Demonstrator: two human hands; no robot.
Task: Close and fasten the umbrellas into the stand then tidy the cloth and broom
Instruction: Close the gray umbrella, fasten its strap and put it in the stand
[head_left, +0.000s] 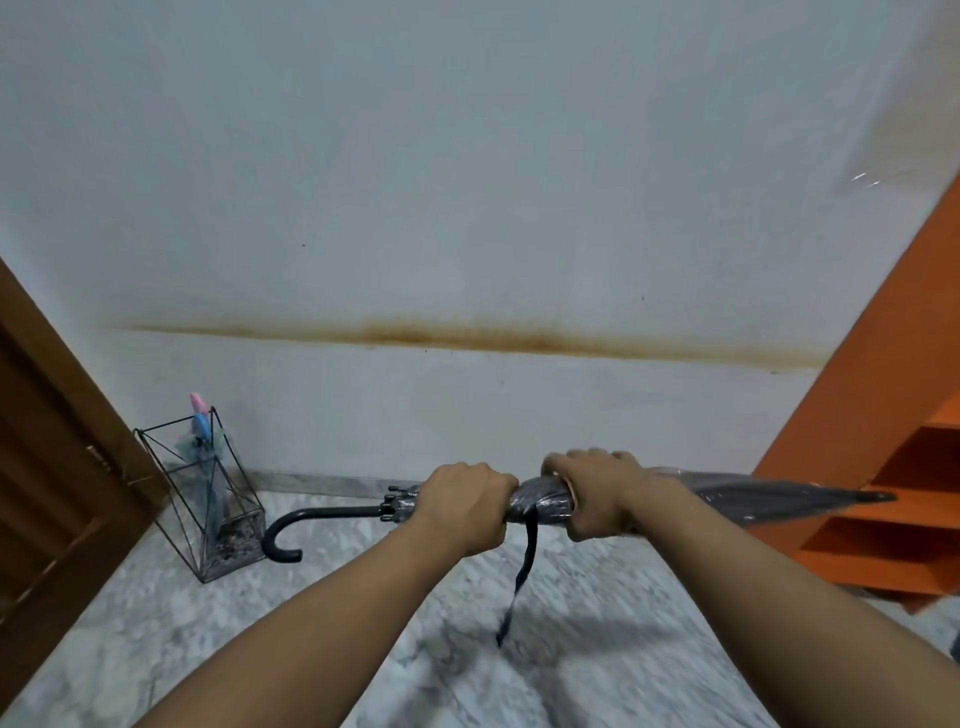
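A closed grey umbrella (540, 500) lies level in front of me, its black hooked handle (291, 525) to the left and its tip to the right. My left hand (462, 504) grips the folded canopy near the rib ends. My right hand (597, 493) grips the canopy just to its right. The black fastening strap (522, 561) hangs loose between my hands. A black wire umbrella stand (208, 499) sits on the floor at the left by the wall, holding an umbrella with a pink and blue handle (200, 421).
A brown wooden door (47, 493) is at the far left. Orange shelving (883, 467) fills the right side. The floor (156, 623) is grey marble, and a white wall with a brown stain line is ahead. Clear plastic hangs at the top right.
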